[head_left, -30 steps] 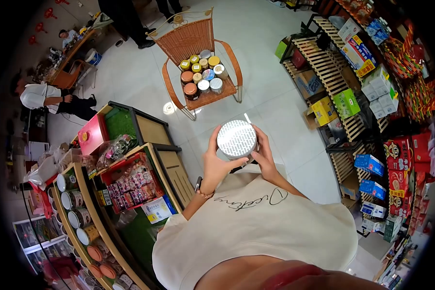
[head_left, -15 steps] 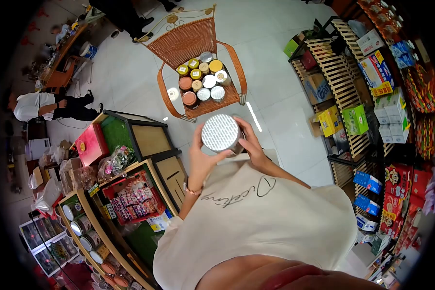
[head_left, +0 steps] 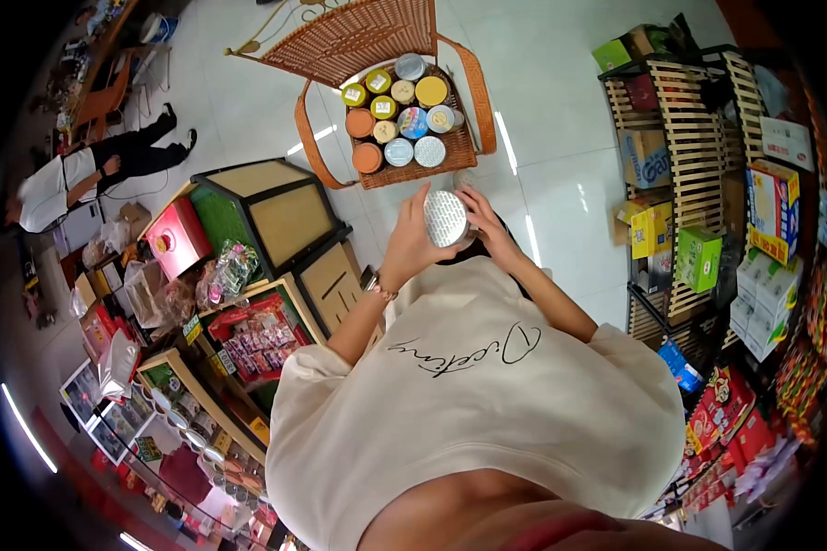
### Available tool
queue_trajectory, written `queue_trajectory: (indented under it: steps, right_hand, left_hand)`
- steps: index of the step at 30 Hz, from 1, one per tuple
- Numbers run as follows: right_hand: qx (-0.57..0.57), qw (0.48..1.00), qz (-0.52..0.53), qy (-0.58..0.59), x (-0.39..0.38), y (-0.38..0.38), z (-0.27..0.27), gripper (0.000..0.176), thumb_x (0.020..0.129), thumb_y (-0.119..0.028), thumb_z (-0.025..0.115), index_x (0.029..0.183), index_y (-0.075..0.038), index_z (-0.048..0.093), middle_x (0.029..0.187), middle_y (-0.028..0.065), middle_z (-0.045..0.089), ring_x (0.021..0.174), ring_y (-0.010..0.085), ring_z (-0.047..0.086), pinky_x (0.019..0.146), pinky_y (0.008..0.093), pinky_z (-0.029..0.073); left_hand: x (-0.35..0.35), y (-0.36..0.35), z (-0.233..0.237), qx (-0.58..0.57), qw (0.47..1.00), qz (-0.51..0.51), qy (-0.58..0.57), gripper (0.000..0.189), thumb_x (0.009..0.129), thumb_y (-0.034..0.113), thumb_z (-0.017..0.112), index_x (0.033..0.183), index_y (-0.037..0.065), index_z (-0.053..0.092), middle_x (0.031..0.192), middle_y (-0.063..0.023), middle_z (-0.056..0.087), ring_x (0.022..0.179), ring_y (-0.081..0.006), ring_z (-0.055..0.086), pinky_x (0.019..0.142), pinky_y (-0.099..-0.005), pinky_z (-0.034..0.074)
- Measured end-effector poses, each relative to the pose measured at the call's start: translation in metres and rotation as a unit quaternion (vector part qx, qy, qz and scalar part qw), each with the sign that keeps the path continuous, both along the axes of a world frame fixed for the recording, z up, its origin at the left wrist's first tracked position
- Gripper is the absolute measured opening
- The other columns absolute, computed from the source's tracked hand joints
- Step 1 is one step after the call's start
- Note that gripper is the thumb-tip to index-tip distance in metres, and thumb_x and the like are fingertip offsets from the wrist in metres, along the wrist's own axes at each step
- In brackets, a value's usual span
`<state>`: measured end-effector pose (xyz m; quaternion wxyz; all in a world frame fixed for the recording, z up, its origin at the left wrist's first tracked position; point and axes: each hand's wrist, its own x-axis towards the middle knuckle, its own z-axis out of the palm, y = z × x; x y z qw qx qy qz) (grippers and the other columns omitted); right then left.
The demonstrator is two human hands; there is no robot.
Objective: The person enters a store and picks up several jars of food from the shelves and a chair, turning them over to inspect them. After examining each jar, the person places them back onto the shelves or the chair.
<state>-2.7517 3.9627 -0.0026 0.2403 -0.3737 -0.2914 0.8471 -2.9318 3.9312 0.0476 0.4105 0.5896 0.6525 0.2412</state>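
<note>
Where jars (head_left: 367,157) crowd wicker chair (head_left: 358,41), tiled floor (head_left: 560,151)

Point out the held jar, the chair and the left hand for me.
Held jar (head_left: 445,219): head view, patterned top.
Chair (head_left: 368,44): head view, woven backrest.
Left hand (head_left: 408,242): head view, back of hand.

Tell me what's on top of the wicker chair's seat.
Closely packed containers, lids orange, yellow, silver and other colours. They hide most of the seat; anything under them can't be seen.

Chair back (head_left: 354,44) cut off @ top; held jar (head_left: 445,219): lid print (head_left: 445,213) too sm.
</note>
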Motion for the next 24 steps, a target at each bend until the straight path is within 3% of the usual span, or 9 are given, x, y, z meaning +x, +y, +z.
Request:
queue_trajectory:
  steps: [2, 3, 6, 8, 12, 14, 15, 16, 24]
  right_hand:
    - [-0.044, 0.998, 0.01, -0.049, -0.008, 0.009, -0.035, 0.069, 0.088, -0.028, 0.053, 0.142, -0.007, 0.015, 0.147, 0.0123, 0.021, 0.135, 0.0234, 0.02, 0.107, 0.031, 0.019]
    - [-0.068, 0.996, 0.019, -0.061, -0.012, 0.015, -0.052, 0.077, 0.085, -0.027, 0.057, 0.143, -0.009, 0.011, 0.149, 0.011, 0.016, 0.135, 0.025, 0.02, 0.106, 0.0365, 0.021]
    - [-0.141, 0.976, 0.06, -0.154, -0.025, 0.028, -0.111, 0.077, 0.084, -0.028, 0.057, 0.144, -0.018, 0.011, 0.149, 0.0077, 0.015, 0.132, 0.022, 0.024, 0.1, 0.0454, 0.028]
    - [-0.153, 0.977, 0.04, -0.144, -0.037, 0.042, -0.139, 0.08, 0.083, -0.029, 0.059, 0.145, -0.015, 0.009, 0.15, 0.0102, 0.013, 0.133, 0.0227, 0.022, 0.099, 0.0461, 0.03]
    - [-0.151, 0.977, 0.006, -0.151, -0.063, 0.068, -0.185, 0.08, 0.084, -0.028, 0.058, 0.144, -0.012, 0.008, 0.15, 0.0096, 0.014, 0.132, 0.0222, 0.024, 0.099, 0.043, 0.032]
    - [-0.15, 0.978, -0.027, -0.145, -0.075, 0.077, -0.208, 0.076, 0.085, -0.026, 0.057, 0.144, -0.012, 0.011, 0.149, 0.0087, 0.016, 0.131, 0.0213, 0.027, 0.098, 0.0412, 0.033]
    - [-0.146, 0.977, -0.045, -0.151, -0.08, 0.079, -0.225, 0.069, 0.082, -0.024, 0.058, 0.14, -0.014, 0.02, 0.143, 0.0041, 0.026, 0.122, 0.0174, 0.035, 0.092, 0.0391, 0.038]
    - [-0.133, 0.978, -0.038, -0.158, -0.085, 0.085, -0.233, 0.068, 0.083, -0.024, 0.058, 0.139, -0.014, 0.021, 0.143, 0.004, 0.028, 0.122, 0.0175, 0.036, 0.092, 0.0392, 0.038]
    - [-0.08, 0.986, 0.002, -0.146, -0.1, 0.118, -0.249, 0.067, 0.083, -0.023, 0.06, 0.139, -0.011, 0.026, 0.14, 0.0098, 0.034, 0.128, 0.0218, 0.033, 0.097, 0.038, 0.034]
  left_hand:
    - [-0.003, 0.004, -0.046, -0.011, 1.0, 0.0, 0.021, 0.106, 0.052, 0.028, 0.082, 0.136, -0.002, 0.025, 0.124, -0.023, 0.042, 0.116, -0.0383, 0.042, 0.098, -0.0411, 0.037]
    - [-0.003, 0.008, -0.065, -0.023, 0.999, 0.001, 0.025, 0.105, 0.052, 0.027, 0.082, 0.136, -0.002, 0.025, 0.124, -0.023, 0.041, 0.116, -0.0386, 0.042, 0.098, -0.0412, 0.037]
    - [-0.008, 0.017, -0.135, -0.023, 0.998, 0.017, 0.051, 0.103, 0.052, 0.024, 0.082, 0.135, 0.0, 0.026, 0.127, -0.0233, 0.039, 0.117, -0.039, 0.041, 0.098, -0.0412, 0.038]
    - [-0.016, 0.028, -0.166, -0.001, 0.998, 0.012, 0.062, 0.1, 0.053, 0.019, 0.081, 0.135, 0.003, 0.027, 0.127, -0.0226, 0.038, 0.117, -0.0391, 0.04, 0.094, -0.0414, 0.042]
    - [-0.032, 0.051, -0.231, 0.034, 0.997, 0.044, 0.062, 0.097, 0.053, 0.016, 0.081, 0.134, 0.003, 0.029, 0.127, -0.0226, 0.038, 0.118, -0.0407, 0.04, 0.096, -0.0423, 0.04]
    - [-0.041, 0.07, -0.251, 0.033, 0.996, 0.035, 0.079, 0.096, 0.053, 0.014, 0.081, 0.133, 0.003, 0.029, 0.128, -0.0226, 0.038, 0.118, -0.0412, 0.039, 0.097, -0.0424, 0.039]
    - [-0.047, 0.079, -0.264, 0.037, 0.996, 0.012, 0.075, 0.096, 0.052, 0.013, 0.08, 0.133, 0.004, 0.029, 0.128, -0.0228, 0.037, 0.119, -0.0407, 0.038, 0.098, -0.0421, 0.038]
    - [-0.051, 0.087, -0.269, 0.014, 0.997, 0.007, 0.075, 0.096, 0.052, 0.012, 0.08, 0.133, 0.005, 0.03, 0.129, -0.0224, 0.036, 0.119, -0.0403, 0.037, 0.098, -0.0424, 0.038]
    - [-0.095, 0.12, -0.29, 0.078, 0.994, 0.008, 0.072, 0.097, 0.05, 0.016, 0.081, 0.132, 0.006, 0.031, 0.129, -0.0226, 0.036, 0.118, -0.0411, 0.037, 0.098, -0.045, 0.036]
